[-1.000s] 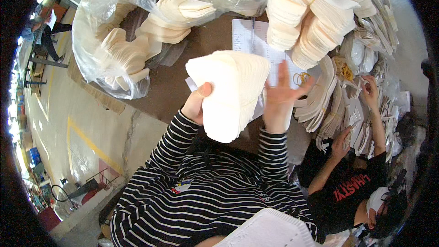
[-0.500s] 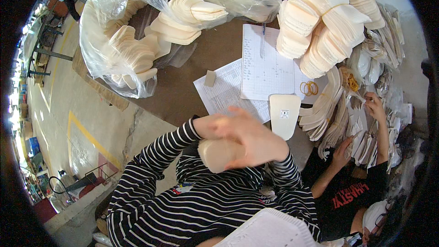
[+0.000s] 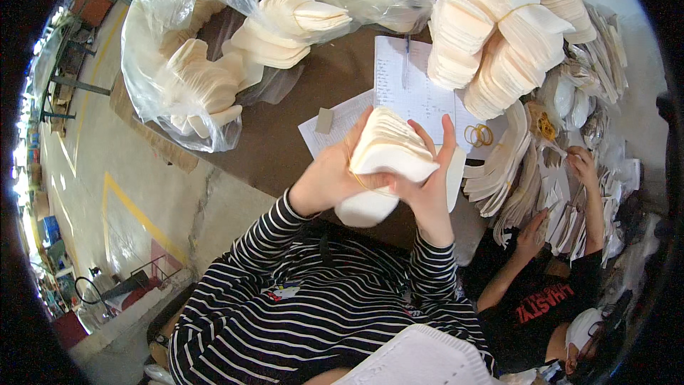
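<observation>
Inward from the near edge of your brown worktop, a pen lies on an open notebook overlapping a printed sheet; beyond the left edge, a yellow line crosses the floor.

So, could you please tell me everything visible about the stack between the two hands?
The stack is many thin, whitish pieces, perhaps foam, with layered edges above and a smooth, rounded lower end. Held tilted in the left hand before the notebook, it meets the spread right hand. The hands partly hide its middle, where a thin yellow band shows.
</observation>
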